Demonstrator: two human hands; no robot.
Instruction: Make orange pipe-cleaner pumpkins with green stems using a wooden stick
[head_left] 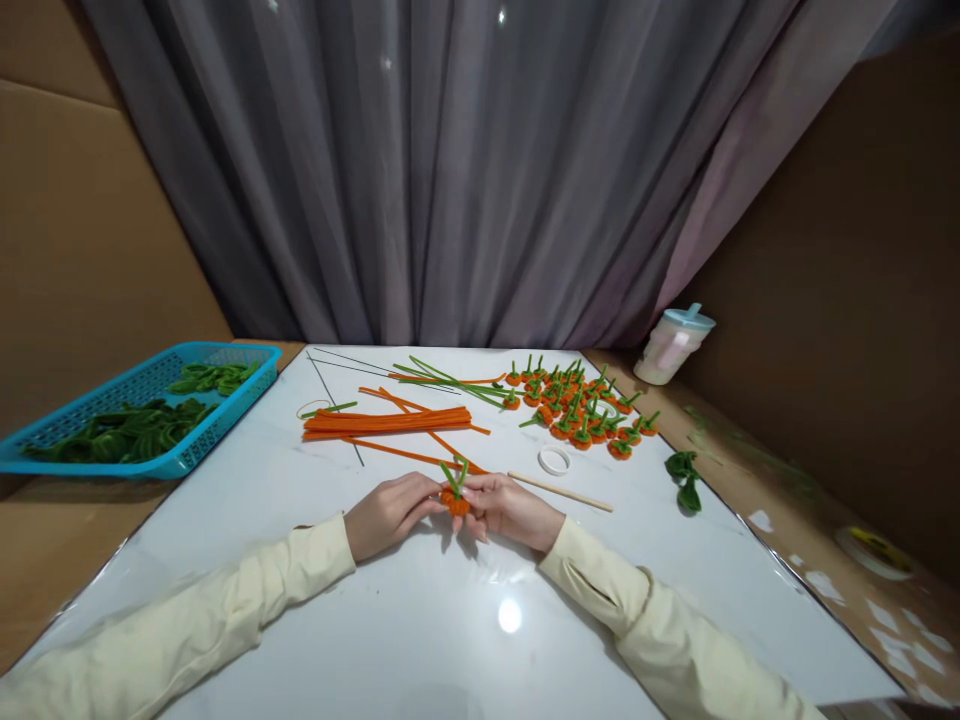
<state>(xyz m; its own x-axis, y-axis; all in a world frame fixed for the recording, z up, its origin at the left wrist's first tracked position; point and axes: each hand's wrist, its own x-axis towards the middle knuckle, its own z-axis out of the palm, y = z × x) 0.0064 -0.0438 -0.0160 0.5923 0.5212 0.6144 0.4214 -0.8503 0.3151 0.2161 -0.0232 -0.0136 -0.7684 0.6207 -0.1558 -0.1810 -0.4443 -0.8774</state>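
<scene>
Between my two hands, near the middle of the white table, is a small orange pipe-cleaner pumpkin (455,501) with two green ends sticking up from its top. My left hand (393,514) pinches its left side with the fingertips. The fingers of my right hand (511,508) close on its right side. Behind my hands lies a bundle of orange pipe cleaners (386,423), with loose orange strips around it. Thin green pipe cleaners (450,377) lie farther back. Many finished-looking orange pieces with green stems (581,431) stand grouped at the back right.
A blue basket (180,459) with green leaf shapes stands at the left. A wooden stick (561,491), a white ring (554,461) and dark green leaves (684,482) lie right. A lidded cup (673,345) and a tape roll (874,553) are beyond the table's right edge.
</scene>
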